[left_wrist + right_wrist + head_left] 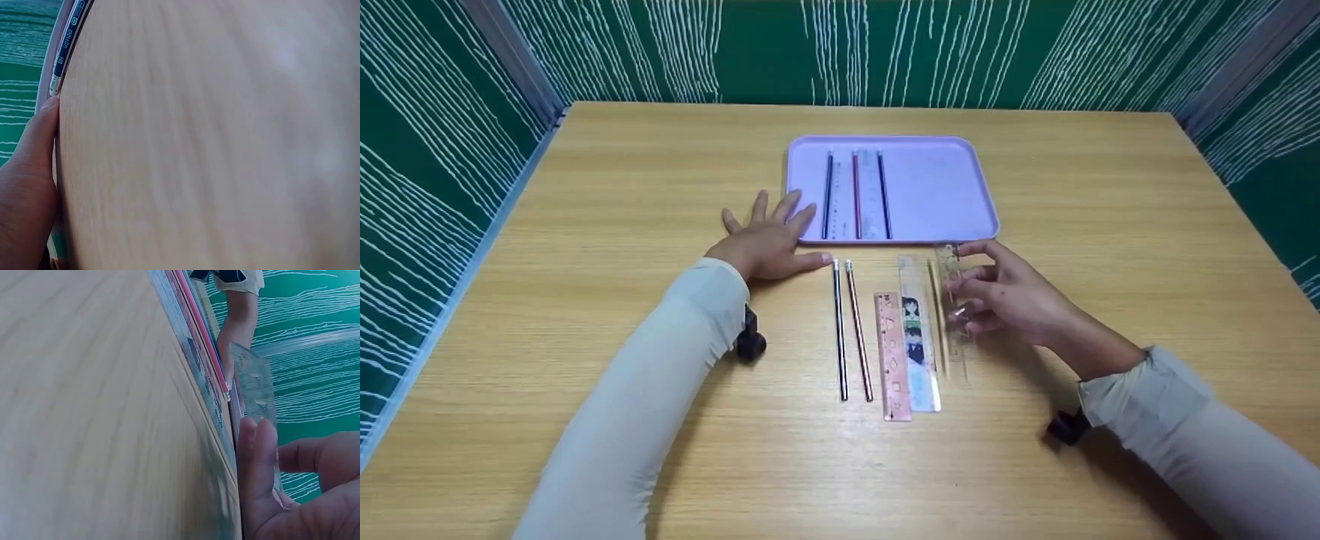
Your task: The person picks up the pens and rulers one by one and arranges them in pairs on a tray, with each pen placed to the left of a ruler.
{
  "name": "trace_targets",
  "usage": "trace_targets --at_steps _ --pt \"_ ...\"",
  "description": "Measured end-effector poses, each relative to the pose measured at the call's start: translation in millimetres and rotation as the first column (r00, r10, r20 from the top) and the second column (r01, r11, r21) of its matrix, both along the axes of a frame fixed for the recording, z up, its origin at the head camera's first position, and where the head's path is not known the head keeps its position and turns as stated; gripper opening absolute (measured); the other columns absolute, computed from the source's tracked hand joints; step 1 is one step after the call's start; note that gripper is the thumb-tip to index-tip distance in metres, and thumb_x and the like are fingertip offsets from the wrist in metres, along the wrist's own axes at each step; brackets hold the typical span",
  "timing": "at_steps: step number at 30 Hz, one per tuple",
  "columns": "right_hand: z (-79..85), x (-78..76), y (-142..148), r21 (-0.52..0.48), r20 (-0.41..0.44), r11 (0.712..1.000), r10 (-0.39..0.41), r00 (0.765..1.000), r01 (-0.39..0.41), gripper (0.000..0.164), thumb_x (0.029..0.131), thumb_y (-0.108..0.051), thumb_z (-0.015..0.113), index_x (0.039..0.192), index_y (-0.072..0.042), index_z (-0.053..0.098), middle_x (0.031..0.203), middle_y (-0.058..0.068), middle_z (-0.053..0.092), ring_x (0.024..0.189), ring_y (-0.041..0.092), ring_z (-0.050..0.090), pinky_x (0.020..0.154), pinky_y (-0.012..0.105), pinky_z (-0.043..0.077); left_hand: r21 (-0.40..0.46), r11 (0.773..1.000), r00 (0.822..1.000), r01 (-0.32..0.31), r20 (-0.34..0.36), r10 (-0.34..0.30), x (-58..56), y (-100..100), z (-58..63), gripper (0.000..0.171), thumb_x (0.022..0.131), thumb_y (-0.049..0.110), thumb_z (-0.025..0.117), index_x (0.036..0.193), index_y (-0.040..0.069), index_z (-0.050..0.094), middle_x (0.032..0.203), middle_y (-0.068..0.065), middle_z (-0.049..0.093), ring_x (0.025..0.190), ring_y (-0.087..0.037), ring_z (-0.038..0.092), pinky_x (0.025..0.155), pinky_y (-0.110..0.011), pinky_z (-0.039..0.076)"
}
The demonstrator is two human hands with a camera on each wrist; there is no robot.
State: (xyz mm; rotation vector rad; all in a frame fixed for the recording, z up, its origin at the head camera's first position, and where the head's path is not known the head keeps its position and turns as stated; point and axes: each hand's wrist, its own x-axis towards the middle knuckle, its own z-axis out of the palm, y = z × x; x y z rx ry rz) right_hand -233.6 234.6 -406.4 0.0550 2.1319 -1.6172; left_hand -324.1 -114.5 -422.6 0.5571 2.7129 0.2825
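My left hand lies spread with straight fingers at the left front corner of the purple tray. Its thumb tip meets the eraser end of a dark striped pencil, seen close up in the left wrist view. My right hand pinches a clear ruler between thumb and fingers, raised off the table in the right wrist view. Left of that hand are a thin yellowish pencil, a clear ruler with cartoon figures, a pink ruler and a red striped pencil.
On the tray's left half, a dark pencil, a red pencil and another dark pencil alternate with clear rulers. The wooden table ends at green walls with white streaks.
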Motion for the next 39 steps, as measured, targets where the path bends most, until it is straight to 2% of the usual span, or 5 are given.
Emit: trace_targets --at_steps 12,20,29,39 --pt "0.6 -12.5 -3.6 -0.066 0.006 0.997 -0.028 1.0 0.029 0.057 0.099 -0.01 0.065 0.145 -0.014 0.033 0.118 0.015 0.058 0.08 0.021 0.071 0.062 0.028 0.061 -0.014 1.0 1.0 -0.005 -0.011 0.005 -2.6 0.7 -1.8 0.1 0.086 0.09 0.035 0.165 0.037 0.003 0.173 0.003 -0.014 0.156 -0.045 -0.018 0.107 -0.086 -0.011" --pt "-1.9 -22.4 -3.9 -0.076 -0.009 0.996 -0.04 0.999 0.04 0.057 0.099 -0.009 0.064 0.147 -0.013 0.033 0.115 0.011 0.062 0.078 0.02 0.072 0.063 0.029 0.061 -0.018 1.0 1.0 0.001 -0.015 -0.001 -1.5 0.6 -1.5 0.1 0.086 0.09 0.034 0.165 0.037 0.002 0.173 0.002 -0.015 0.156 -0.046 -0.017 0.106 -0.087 -0.01" --pt "-1.7 -37.4 -6.9 -0.141 -0.004 0.988 -0.06 0.998 0.059 0.059 0.1 -0.005 0.061 0.15 -0.013 0.03 0.107 0.009 0.065 0.075 0.02 0.072 0.058 0.026 0.059 -0.01 1.0 1.0 -0.011 -0.005 0.011 -0.9 0.2 -1.0 0.101 0.085 0.091 0.034 0.165 0.038 0.002 0.173 0.003 -0.015 0.156 -0.045 -0.018 0.106 -0.086 -0.012" --pt "2.1 -51.9 -14.6 -0.099 -0.023 0.991 -0.089 0.996 0.087 0.055 0.101 -0.008 0.06 0.148 -0.018 0.034 0.11 0.009 0.062 0.077 0.019 0.071 0.059 0.026 0.058 -0.014 1.0 1.0 -0.012 0.0 0.012 -0.2 1.8 0.7 0.1 0.086 0.089 0.036 0.165 0.037 0.003 0.173 0.004 -0.015 0.156 -0.045 -0.018 0.107 -0.086 -0.01"
